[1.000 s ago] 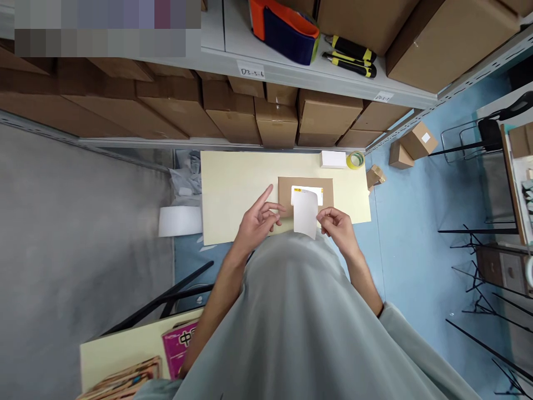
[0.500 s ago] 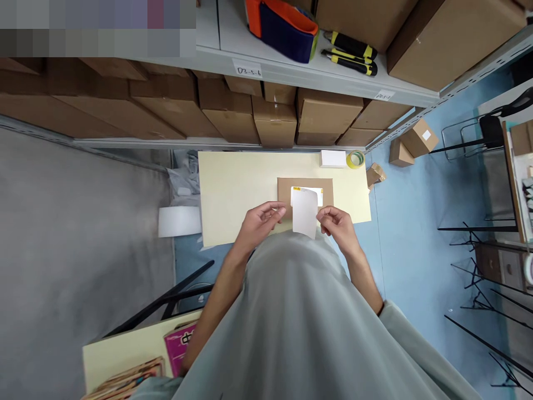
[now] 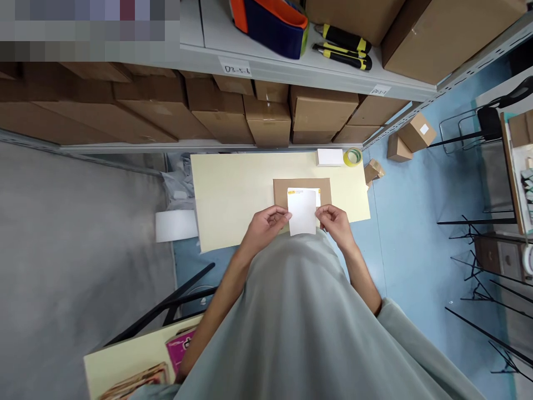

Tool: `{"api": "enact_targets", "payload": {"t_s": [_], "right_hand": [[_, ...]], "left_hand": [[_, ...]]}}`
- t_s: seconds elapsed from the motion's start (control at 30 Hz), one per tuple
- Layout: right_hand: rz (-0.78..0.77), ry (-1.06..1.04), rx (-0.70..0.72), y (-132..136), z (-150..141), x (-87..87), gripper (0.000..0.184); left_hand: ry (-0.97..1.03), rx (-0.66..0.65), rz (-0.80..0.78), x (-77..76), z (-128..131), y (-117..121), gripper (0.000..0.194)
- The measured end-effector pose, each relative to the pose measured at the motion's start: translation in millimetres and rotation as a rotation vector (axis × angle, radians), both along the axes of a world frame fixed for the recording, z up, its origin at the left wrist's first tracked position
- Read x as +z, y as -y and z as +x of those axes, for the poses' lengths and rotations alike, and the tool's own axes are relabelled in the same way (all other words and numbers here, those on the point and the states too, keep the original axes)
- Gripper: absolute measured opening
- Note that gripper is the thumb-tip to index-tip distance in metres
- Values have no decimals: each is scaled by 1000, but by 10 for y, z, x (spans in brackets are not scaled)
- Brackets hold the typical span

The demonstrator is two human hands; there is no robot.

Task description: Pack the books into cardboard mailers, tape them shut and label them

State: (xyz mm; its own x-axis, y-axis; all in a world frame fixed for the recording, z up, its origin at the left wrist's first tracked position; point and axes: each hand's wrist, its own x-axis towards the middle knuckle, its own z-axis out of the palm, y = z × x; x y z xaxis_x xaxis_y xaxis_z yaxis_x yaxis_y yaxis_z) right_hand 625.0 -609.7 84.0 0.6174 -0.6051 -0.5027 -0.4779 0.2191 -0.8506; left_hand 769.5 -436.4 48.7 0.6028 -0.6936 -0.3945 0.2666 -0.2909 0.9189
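Observation:
Between my hands a blank white sheet of paper (image 3: 302, 214) is held upright over the front of a flat cardboard box (image 3: 280, 191). My left hand (image 3: 266, 223) pinches the sheet's left edge between thumb and fingertips. At the right edge, my right hand (image 3: 335, 222) grips it with bent fingers. Behind the sheet a white label with a yellow-orange strip (image 3: 318, 195) shows in part, apparently on the box; the sheet hides most of it. The box lies on a pale yellow table (image 3: 233, 194).
At the table's back right are a small white box (image 3: 329, 157) and a roll of yellow tape (image 3: 352, 157). Shelving (image 3: 275, 65) with cardboard boxes rises behind, with utility knives (image 3: 343, 47) on its upper board. Magazines (image 3: 137, 383) lie on a surface at lower left.
My left fingers have closed on the sheet's left edge. The sheet has turned flatter toward me and hangs straighter. The view has shifted slightly.

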Motion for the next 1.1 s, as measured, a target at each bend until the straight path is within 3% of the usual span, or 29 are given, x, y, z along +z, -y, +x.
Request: {"api": "enact_targets", "payload": {"t_s": [0.3,0.57,0.8,0.9,1.1], "right_hand": [[-73,-59,16,34,-50,-159,23],[-154,-99,130,232,-82,-426,29],[-441,-87,453,740,114,-733,6],[-551,-57,629,962,288,-894,7],[-587,-39,894,1253,676,-1212,11]], "left_hand": [[38,24,79,-135,-54,26,44],[-153,52,105,-310,-161,153,58],[-402,146,150,-565,-352,401,68],[-467,215,177,-647,-437,539,65],[-629,329,287,-806,-596,760,62]]}}
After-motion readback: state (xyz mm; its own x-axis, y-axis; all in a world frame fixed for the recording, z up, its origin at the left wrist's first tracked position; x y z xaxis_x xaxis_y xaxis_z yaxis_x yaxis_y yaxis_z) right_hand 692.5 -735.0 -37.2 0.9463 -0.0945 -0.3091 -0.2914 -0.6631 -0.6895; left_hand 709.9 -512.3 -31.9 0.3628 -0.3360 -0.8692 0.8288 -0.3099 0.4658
